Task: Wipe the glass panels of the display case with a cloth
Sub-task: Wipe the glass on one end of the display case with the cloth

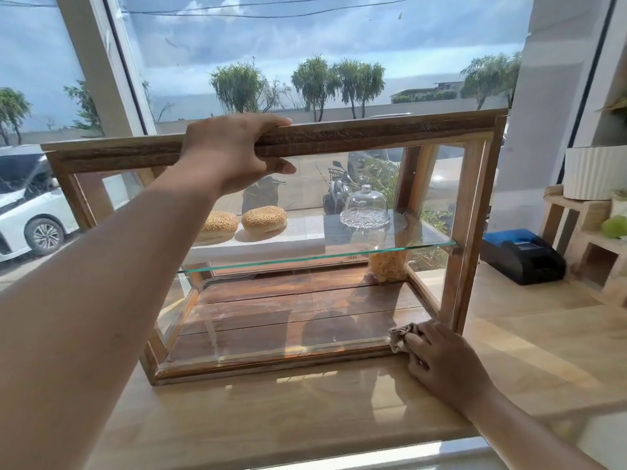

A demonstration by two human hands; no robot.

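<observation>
Fingers [271, 125] of left hand [234, 150] curled over top wooden rail of display case [339, 135], thumb pressed flat below against front glass, gripping the rail. Right hand [444, 361] low at bottom right corner of the case, fingers bunched together around a crumpled beige cloth [400, 335], pressing it where front glass panel [305, 313] meets the lower frame. Only a small wad of cloth showing past the knuckles.

Case standing on a pale wooden counter [305, 412], right in front of a large window [305, 45]. Wooden frame, glass sides, one glass shelf [339, 254] across the middle, dark plank floor below with streaks and smears showing on the front pane. On the shelf toward the right, a clear glass dome [365, 206] on a small dish. Two sesame buns [237, 222] side by side to the left; whether on the shelf or on the sill behind, cannot tell. A jar of something yellow [388, 266] under the shelf at back right.

Right of the case, well apart: a black and blue receipt printer [522, 256], a small wooden rack, a white ribbed pot [593, 174].
</observation>
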